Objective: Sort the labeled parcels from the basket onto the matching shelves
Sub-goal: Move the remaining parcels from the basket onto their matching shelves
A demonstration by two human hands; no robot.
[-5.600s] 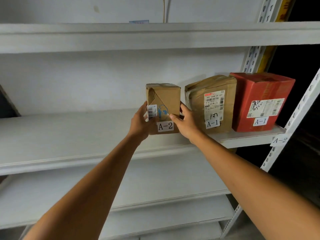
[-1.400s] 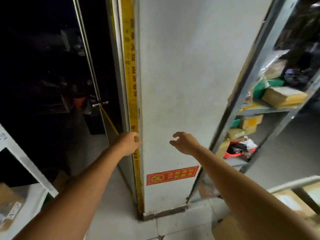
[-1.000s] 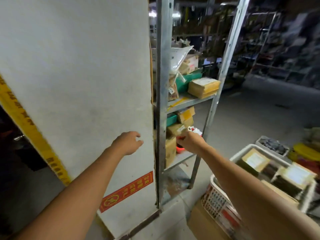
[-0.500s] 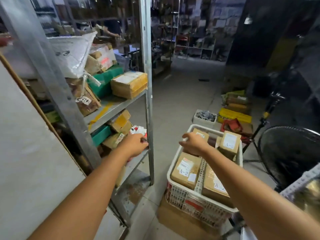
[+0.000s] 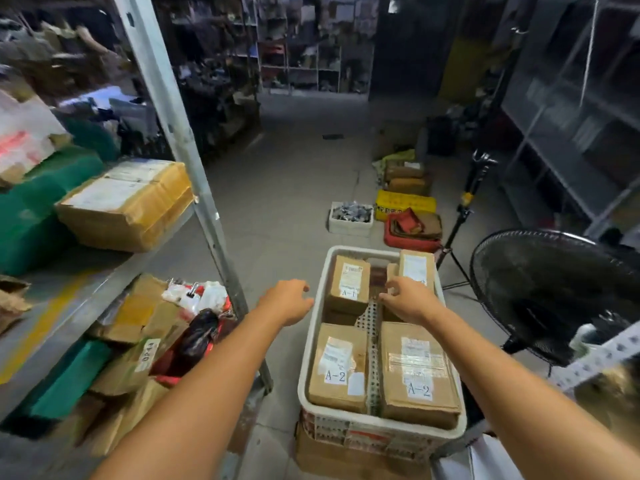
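from my head camera i look down at the white basket (image 5: 313, 344) on the floor in front of me, set on a flattened cardboard box (image 5: 346, 460). my left hand (image 5: 289, 301) hovers just outside the basket's left rim, fingers loosely curled and apart, holding nothing. my right hand (image 5: 408, 299) is over the middle of the basket, fingers bent and a little spread, empty, just above the perforated divider (image 5: 372, 358). under and just left of my right hand stands the a-1 parcel (image 5: 349, 284); a taller parcel (image 5: 415, 268) stands just behind that hand, its label partly hidden. nearer to me lie two parcels marked a-2, a smaller one (image 5: 337, 367) left of the divider and a larger one (image 5: 419, 372) right of it, both below my right wrist. a metal shelf post (image 5: 194, 174) rises to my left, a black fan (image 5: 554, 292) stands to my right.
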